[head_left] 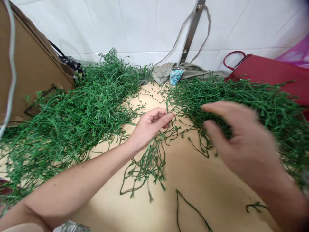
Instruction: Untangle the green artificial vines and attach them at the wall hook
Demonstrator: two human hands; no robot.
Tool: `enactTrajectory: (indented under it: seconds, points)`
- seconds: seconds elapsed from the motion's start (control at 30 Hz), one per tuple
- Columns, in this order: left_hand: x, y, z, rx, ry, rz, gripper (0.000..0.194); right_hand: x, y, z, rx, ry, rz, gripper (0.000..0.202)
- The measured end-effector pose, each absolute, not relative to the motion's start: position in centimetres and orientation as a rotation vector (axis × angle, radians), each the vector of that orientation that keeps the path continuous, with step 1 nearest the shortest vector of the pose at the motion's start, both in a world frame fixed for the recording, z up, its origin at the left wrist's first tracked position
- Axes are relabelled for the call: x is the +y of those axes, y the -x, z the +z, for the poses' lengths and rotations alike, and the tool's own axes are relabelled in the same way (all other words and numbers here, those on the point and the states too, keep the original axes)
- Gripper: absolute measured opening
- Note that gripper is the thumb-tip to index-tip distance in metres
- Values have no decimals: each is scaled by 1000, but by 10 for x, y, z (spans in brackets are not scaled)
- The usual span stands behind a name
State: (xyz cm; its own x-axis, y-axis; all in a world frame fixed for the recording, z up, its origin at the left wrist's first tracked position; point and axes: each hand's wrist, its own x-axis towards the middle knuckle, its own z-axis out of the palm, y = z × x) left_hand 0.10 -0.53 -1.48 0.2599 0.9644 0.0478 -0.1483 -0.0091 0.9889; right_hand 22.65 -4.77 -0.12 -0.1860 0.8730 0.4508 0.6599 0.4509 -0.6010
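Observation:
My left hand [154, 124] is closed, its thumb and fingers pinching a thin green plastic stem near the middle of the table. Just below that hand lies a small bunch of green plastic stems [152, 158] with forked tips. To the right, my right hand [238, 138] is raised and smeared by motion; thumb and index finger are apart, with nothing seen between them. Behind it spreads a heap of green plastic stems [224, 93]. A larger heap [79, 119] of the same stems covers the left side.
A cardboard box [29, 64] stands at the left. At the back are a blue-and-white cup [176, 76], grey cloth [198, 71] and an upright metal bar [191, 30]. A red bag [267, 71] sits at back right. Loose stems [193, 209] lie on the tan tabletop [108, 206].

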Motion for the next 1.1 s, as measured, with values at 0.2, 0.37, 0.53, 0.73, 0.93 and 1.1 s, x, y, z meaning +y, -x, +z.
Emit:
enactTrajectory:
  seconds: [0.2, 0.37, 0.53, 0.73, 0.93, 1.1]
  points:
    - [-13, -3, -10, 852, -1274, 1103, 26, -55, -174, -15, -1745, 1200, 1143, 34]
    - [-14, -2, -10, 846, -1283, 1099, 23, -55, -174, -12, -1654, 1263, 1225, 24]
    - [-18, 2, -11, 879, -1369, 847, 41, -56, -174, -16, -1598, 1297, 1083, 22]
    - [-15, 6, -18, 944, -1518, 743, 27, -55, -180, -20, -1492, 1353, 987, 24]
    - [-10, 9, -14, 888, -1450, 782, 27, -55, -184, -16, -1427, 1339, 1141, 24]
    - [-12, 9, -10, 822, -1536, 678, 29, -54, -188, -12, -1394, 1382, 976, 21]
